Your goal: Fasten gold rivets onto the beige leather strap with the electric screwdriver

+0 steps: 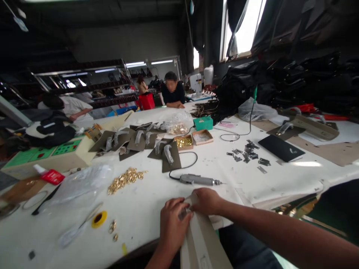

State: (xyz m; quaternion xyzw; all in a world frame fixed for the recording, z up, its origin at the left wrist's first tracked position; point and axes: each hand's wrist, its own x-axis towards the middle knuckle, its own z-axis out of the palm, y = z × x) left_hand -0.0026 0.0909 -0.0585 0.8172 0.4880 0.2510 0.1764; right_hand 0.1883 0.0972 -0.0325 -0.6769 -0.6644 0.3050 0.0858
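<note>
A long beige strip-like panel [203, 239] extends from the table's front edge down toward my lap. Both hands meet at its far end. My left hand [174, 222] is closed on the panel's left side, with a small dark piece partly showing near the thumb. From the right, my right hand [206, 201] grips the same end, its fingertips curled over and partly hidden. Just beyond lies a grey electric screwdriver [199, 179] with its bit pointing right. Dark flat pieces with plastic-wrapped handles [168, 155] lie behind it.
Gold rings [126, 179] are heaped at left, near a yellow tape roll [99, 219]. Small metal plates [248, 151] and a black notebook [281, 147] lie at right. Boxes of gold hardware [183, 142] stand mid-table beside a green box [203, 123]. A person [172, 91] leans at the far end.
</note>
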